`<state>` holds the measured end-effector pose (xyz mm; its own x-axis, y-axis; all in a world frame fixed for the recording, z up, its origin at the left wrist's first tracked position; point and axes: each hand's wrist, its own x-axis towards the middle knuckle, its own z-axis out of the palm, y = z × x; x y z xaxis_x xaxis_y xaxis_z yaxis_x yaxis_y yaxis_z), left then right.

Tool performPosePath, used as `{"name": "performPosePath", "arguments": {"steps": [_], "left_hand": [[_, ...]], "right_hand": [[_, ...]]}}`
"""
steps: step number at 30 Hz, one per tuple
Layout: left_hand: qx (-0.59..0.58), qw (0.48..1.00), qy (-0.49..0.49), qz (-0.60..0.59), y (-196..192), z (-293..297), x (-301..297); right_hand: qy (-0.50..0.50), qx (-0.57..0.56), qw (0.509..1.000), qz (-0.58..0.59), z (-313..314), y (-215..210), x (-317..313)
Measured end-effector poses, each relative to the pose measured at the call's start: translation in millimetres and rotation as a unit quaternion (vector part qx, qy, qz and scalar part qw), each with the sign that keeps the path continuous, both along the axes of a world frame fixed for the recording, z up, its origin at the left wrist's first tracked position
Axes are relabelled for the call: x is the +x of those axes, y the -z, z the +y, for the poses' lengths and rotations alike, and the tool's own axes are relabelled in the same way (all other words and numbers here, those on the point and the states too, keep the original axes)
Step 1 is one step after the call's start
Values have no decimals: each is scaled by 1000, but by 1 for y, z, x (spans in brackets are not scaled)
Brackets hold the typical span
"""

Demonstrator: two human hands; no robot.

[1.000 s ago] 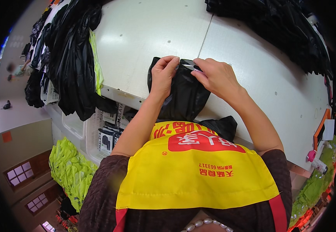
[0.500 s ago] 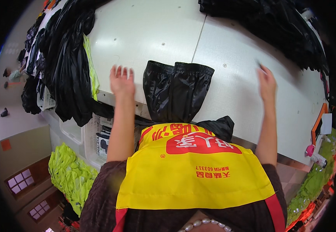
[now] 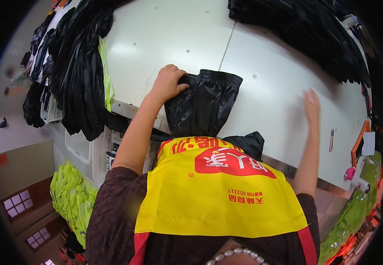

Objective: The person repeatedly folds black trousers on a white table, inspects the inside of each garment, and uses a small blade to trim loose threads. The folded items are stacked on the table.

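Fingers of the left hand clench the left top corner of the black garment lying on the table; right hand, released and flat, hovers right of the garment.

One head-worn fisheye looks steeply down, close over the white table.

Your right hand motion-blurred; finger pose unreadable, contact with worktop unclear. Your left hand: fingertips buried in folded black garment, grip not visible. Garment's near end hidden behind your yellow apron. Black clothing pile cut by top edge and dark rim; single pieces indistinguishable. Small items at right rim too tiny to identify.
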<state>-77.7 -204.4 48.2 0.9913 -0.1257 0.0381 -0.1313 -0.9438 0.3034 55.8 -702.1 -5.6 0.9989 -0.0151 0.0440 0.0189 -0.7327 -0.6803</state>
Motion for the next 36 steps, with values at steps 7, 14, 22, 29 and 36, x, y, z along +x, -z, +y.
{"name": "performPosePath", "arguments": {"steps": [7, 14, 22, 29, 36], "left_hand": [[-48, 978, 77, -190, -49, 6, -48], [19, 967, 52, -249, -110, 19, -153], [97, 994, 44, -36, -135, 17, -236], [166, 979, -40, -107, -184, 17, -309], [183, 977, -44, -104, -211, 7, -359]], "right_hand": [[-464, -62, 879, -92, 264, -92, -65], [-580, -37, 799, -154, 239, -159, -143], [-674, -97, 723, -115, 227, -184, -199], [-599, -227, 743, -193, 211, -176, -238], [-594, -152, 753, -239, 271, -203, -276]]}}
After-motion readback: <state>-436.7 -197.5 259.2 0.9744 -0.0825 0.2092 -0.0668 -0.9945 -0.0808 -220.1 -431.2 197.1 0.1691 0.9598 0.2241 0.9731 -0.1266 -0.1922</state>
